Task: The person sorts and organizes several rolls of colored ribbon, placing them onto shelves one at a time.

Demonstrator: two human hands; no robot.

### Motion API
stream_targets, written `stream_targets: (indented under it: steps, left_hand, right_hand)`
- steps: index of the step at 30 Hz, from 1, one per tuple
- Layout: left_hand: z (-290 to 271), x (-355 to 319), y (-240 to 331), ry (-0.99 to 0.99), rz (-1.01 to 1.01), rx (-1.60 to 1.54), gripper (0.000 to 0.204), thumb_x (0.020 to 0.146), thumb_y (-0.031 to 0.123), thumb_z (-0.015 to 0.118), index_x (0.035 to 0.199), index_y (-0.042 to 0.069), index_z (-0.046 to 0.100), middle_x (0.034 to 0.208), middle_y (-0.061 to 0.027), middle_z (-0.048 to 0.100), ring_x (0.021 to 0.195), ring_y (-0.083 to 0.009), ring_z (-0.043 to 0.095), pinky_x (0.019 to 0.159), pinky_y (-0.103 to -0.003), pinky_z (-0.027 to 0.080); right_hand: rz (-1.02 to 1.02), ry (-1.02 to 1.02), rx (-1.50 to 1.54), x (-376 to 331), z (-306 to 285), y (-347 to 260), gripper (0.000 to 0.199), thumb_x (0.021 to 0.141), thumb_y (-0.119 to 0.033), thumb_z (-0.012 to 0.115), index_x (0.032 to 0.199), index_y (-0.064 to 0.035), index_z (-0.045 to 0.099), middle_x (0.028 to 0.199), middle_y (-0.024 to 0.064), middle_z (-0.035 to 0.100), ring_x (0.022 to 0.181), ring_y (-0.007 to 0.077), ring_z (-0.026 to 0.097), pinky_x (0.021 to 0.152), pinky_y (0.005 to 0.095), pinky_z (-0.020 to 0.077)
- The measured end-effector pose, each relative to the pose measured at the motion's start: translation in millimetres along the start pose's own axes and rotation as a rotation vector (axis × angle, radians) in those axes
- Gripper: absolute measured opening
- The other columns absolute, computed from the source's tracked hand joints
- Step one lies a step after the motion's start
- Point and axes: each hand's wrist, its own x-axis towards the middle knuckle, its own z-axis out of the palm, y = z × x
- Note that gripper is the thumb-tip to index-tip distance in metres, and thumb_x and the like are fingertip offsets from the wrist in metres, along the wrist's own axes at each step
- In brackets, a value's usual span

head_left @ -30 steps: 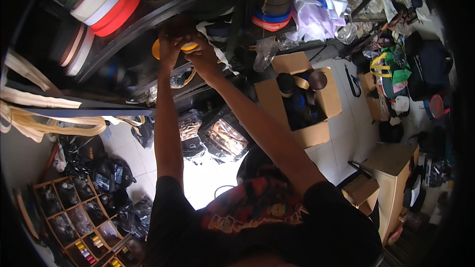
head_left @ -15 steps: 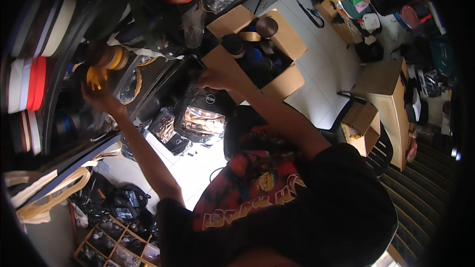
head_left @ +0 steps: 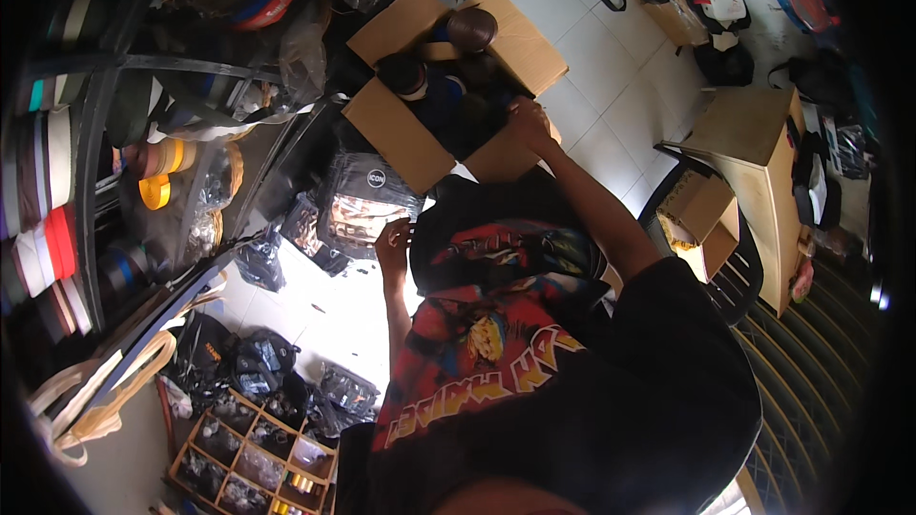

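Note:
My right hand (head_left: 531, 126) is at the near right flap of an open cardboard box (head_left: 396, 133), its fingers curled. Whatever they may grip there is hidden. Inside the box lie several rolls of strap, among them a brown roll (head_left: 472, 30) and a dark roll (head_left: 401, 74). Down in front of my body, my left hand (head_left: 392, 244) has loosely bent fingers, apart, with nothing seen in them. It is beside a black packed bag (head_left: 367, 195) with a pale patterned front. On the shelf to the left, a yellow strap roll (head_left: 155, 193) hangs partly unwound.
Metal shelving (head_left: 95, 133) with strap rolls fills the left side. At lower left stands a divided wooden tray (head_left: 243, 420) near plastic-wrapped bags (head_left: 262, 358). A smaller carton (head_left: 701, 210) rests on a black chair (head_left: 744, 277), next to a wooden cabinet (head_left: 735, 143) on the right.
My left hand has left the yellow roll on the shelf and come down beside my body. My right hand has shifted right, to the box's near right flap. The view has turned.

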Motion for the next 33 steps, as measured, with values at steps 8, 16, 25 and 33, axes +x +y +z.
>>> stream_targets:
  steps: [8,16,25,33]
  left_hand:
    - [54,14,46,0.059,-0.01,0.196,0.023,0.097,0.016,0.055,0.114,0.001,0.06,0.097,-0.008,0.069,0.08,-0.014,0.066,0.068,-0.026,0.05]
    - [134,12,69,0.11,0.051,0.274,0.02,0.094,0.009,0.056,0.111,0.003,0.064,0.099,-0.0092,0.07,0.085,-0.0167,0.066,0.073,-0.029,0.05]
    - [152,-33,61,0.27,0.032,0.318,0.02,0.095,0.012,0.056,0.108,0.0,0.064,0.097,-0.0105,0.068,0.089,-0.0177,0.065,0.079,-0.03,0.051]
    - [147,-29,47,0.262,-0.077,0.054,0.022,0.094,0.013,0.056,0.109,-0.002,0.064,0.096,-0.0113,0.068,0.088,-0.0174,0.063,0.078,-0.03,0.05]
  right_hand:
    - [0.007,-0.12,0.079,55,-3,-5,0.037,0.08,-0.022,0.061,0.114,-0.0069,0.058,0.106,0.022,0.063,0.105,0.0363,0.06,0.09,0.0477,0.0474]
    - [-0.218,-0.056,0.065,100,-29,-70,0.065,0.076,-0.023,0.072,0.131,-0.0061,0.042,0.127,0.0191,0.051,0.121,0.0373,0.048,0.098,0.0479,0.0399]
    - [-0.212,-0.242,-0.015,175,-33,-99,0.095,0.062,-0.032,0.086,0.138,-0.0089,0.035,0.128,0.0185,0.052,0.118,0.0377,0.051,0.099,0.0462,0.0415]
    - [-0.232,-0.104,0.567,154,-42,-64,0.076,0.061,-0.018,0.086,0.127,-0.0101,0.049,0.116,0.0179,0.061,0.109,0.0361,0.059,0.091,0.0434,0.0485]
